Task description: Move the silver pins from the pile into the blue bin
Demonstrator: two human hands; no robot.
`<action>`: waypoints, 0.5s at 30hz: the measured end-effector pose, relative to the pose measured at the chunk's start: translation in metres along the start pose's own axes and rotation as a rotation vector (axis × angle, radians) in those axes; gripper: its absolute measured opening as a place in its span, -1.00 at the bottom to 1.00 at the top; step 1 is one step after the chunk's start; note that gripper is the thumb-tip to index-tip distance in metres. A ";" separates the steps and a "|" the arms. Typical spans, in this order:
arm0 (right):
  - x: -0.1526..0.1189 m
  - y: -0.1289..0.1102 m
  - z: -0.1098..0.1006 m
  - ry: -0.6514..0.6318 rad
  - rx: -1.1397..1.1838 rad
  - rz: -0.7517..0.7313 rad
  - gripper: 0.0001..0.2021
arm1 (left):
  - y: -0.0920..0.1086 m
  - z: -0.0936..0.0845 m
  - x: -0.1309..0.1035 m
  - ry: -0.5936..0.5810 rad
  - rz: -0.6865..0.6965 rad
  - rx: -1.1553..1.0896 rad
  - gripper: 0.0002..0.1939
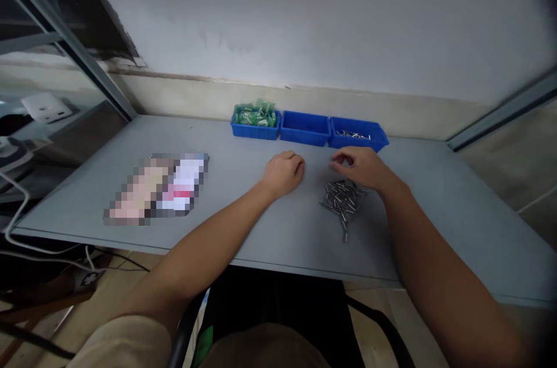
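Observation:
My left hand [285, 174] rests on the grey table in a loose fist. Its curled fingers hide whatever may be inside. My right hand [357, 163] hovers just beyond a pile of small silver metal pins [342, 198]. Its thumb and forefinger curve with a gap between them, and nothing shows in that gap. Close in front of this hand is the right blue bin [379, 137], which has some similar silver pieces [354, 134] in it. Next to it stands the middle blue bin [304, 137], with no contents visible. Green packets [256, 114] fill the left blue bin [255, 132].
Two blurred flat objects, one pinkish [141, 191] and one white [185, 185], lie on the table [243, 223] at left. A wall [304, 25] rises behind the bins. Metal frame posts stand at both sides. A white cable [17, 223] hangs by the left edge.

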State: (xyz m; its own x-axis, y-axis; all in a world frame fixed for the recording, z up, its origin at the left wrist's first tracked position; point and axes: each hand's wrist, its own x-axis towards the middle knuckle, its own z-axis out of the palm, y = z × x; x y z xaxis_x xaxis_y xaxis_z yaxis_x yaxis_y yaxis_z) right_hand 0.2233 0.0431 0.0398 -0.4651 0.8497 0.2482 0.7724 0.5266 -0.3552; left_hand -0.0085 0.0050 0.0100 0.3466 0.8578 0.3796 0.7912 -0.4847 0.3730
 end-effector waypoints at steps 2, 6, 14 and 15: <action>-0.002 -0.004 0.002 -0.134 -0.010 -0.030 -0.76 | -0.002 0.001 -0.001 0.010 0.000 -0.018 -0.75; -0.003 -0.009 0.009 -0.299 0.011 -0.032 -0.83 | -0.004 0.002 -0.002 0.020 0.000 -0.040 -0.77; -0.001 -0.014 0.015 -0.349 0.048 -0.066 -0.86 | -0.003 0.000 -0.002 0.001 -0.011 -0.062 -0.78; -0.001 -0.014 0.015 -0.307 0.054 -0.069 -0.87 | -0.003 0.000 -0.002 -0.001 -0.010 -0.063 -0.78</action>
State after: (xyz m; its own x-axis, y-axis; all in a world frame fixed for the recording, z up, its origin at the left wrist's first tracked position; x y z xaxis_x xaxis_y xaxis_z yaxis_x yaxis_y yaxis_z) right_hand 0.2065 0.0353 0.0308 -0.6306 0.7760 -0.0076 0.7143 0.5766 -0.3966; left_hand -0.0115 0.0043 0.0081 0.3392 0.8627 0.3751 0.7614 -0.4859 0.4292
